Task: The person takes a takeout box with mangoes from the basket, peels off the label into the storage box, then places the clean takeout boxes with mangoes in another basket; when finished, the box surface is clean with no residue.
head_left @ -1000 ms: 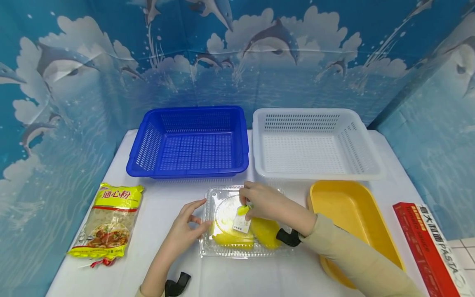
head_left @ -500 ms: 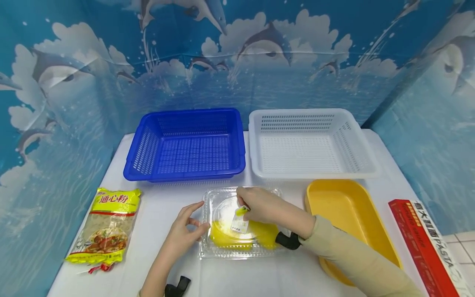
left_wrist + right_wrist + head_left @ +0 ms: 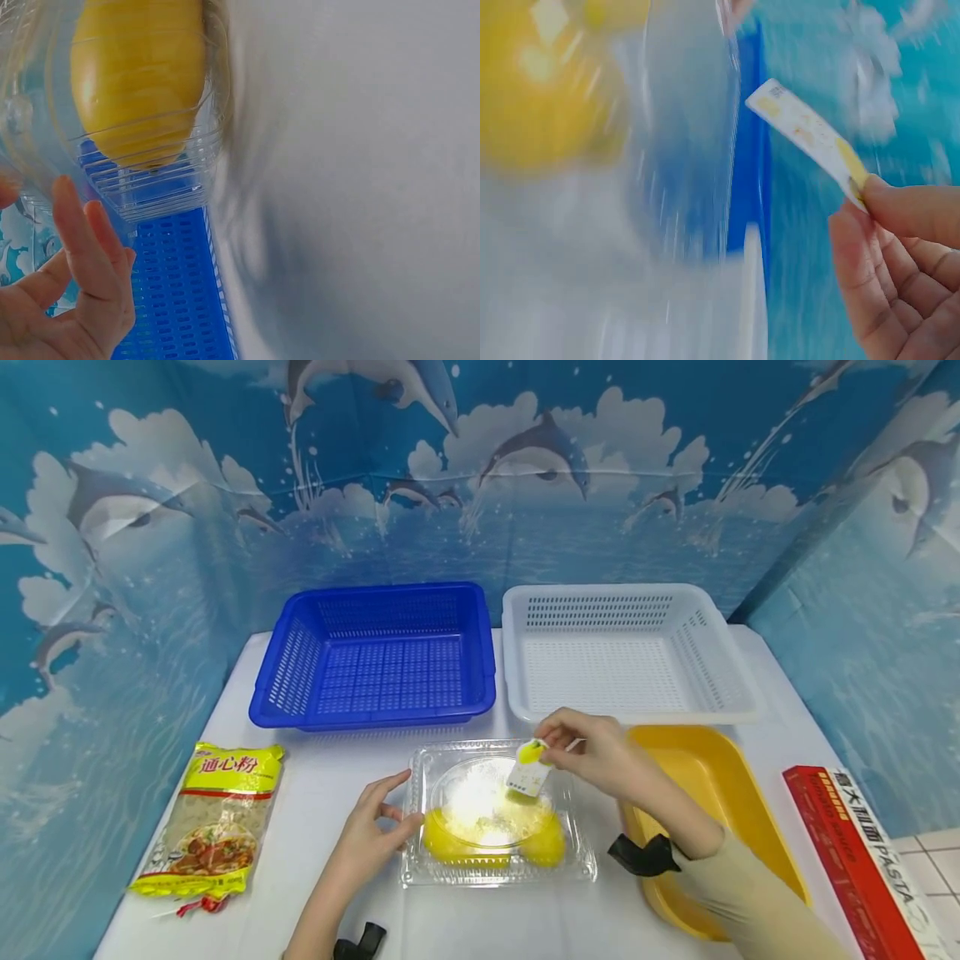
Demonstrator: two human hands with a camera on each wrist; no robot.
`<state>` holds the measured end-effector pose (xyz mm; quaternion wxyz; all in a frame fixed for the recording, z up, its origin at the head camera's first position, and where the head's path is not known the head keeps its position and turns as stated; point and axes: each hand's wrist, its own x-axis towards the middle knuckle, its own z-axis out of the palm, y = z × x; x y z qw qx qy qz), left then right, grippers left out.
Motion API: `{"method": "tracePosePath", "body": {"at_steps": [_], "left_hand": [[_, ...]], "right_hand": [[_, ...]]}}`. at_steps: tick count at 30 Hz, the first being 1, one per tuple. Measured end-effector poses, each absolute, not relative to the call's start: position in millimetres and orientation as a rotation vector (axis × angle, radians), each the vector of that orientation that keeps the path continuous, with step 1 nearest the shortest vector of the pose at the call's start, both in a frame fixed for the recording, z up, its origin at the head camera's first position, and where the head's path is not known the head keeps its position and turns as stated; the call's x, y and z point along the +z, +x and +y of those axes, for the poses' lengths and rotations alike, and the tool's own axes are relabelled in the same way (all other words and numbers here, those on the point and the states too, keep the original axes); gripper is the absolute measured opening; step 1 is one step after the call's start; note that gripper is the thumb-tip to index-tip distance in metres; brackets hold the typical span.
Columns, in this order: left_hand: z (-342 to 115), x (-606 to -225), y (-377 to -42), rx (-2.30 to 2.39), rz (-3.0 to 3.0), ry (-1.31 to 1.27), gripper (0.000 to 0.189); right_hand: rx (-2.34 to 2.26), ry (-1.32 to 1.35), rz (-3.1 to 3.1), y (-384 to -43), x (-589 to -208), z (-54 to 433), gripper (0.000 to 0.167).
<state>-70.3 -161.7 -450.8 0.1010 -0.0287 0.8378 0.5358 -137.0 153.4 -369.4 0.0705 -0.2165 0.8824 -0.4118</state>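
A clear plastic clamshell box [image 3: 581, 852] stands at the middle front of the table, with smooth yellow fruit [image 3: 546, 843] inside. Its lid reflects bright light. Above the lid's right part, my right hand [image 3: 600, 752] pinches a small white-and-yellow label [image 3: 527, 774] by one corner between thumb and fingers. The right wrist view shows this label [image 3: 806, 139] slightly bent and free of the box. My left hand [image 3: 375, 827] has its fingers spread at the box's left edge. In the left wrist view a large yellow fruit [image 3: 139, 82] shows through the clear wall.
Behind the box stand a blue basket [image 3: 375, 714] and a white basket [image 3: 637, 714]. A yellow tub [image 3: 682, 918] is under the right forearm. To the left lies a macaroni bag [image 3: 213, 818] with a red-wrapped item [image 3: 206, 904] below it; at right, a red pasta box [image 3: 840, 860].
My right hand has lifted the label off the lid's middle and moved right and away with it. The left hand stays at the box's left edge.
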Motion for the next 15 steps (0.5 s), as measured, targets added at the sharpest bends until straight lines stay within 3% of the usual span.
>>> {"method": "tracePosePath", "body": {"at_steps": [3, 7, 11, 15], "left_hand": [[-161.8, -451.3, -71.2, 1.562, 2.486, -0.090, 0.064], [-162.6, -452.4, -72.0, 1.548, 2.488, -0.110, 0.064], [-163.2, -453.4, -72.2, 1.555, 2.469, -0.115, 0.064], [-163.6, -453.7, -72.2, 1.556, 2.455, -0.124, 0.064]], "right_hand": [[-1.311, -0.426, 2.697, -133.0, -369.1, 190.2, 0.015], [-1.313, -0.195, 2.729, -128.0, -376.7, 238.2, 0.028], [-1.274, -0.054, 2.718, -123.9, -389.7, 275.3, 0.041], [-1.198, -0.004, 2.665, -122.7, -406.8, 296.5, 0.043]]}}
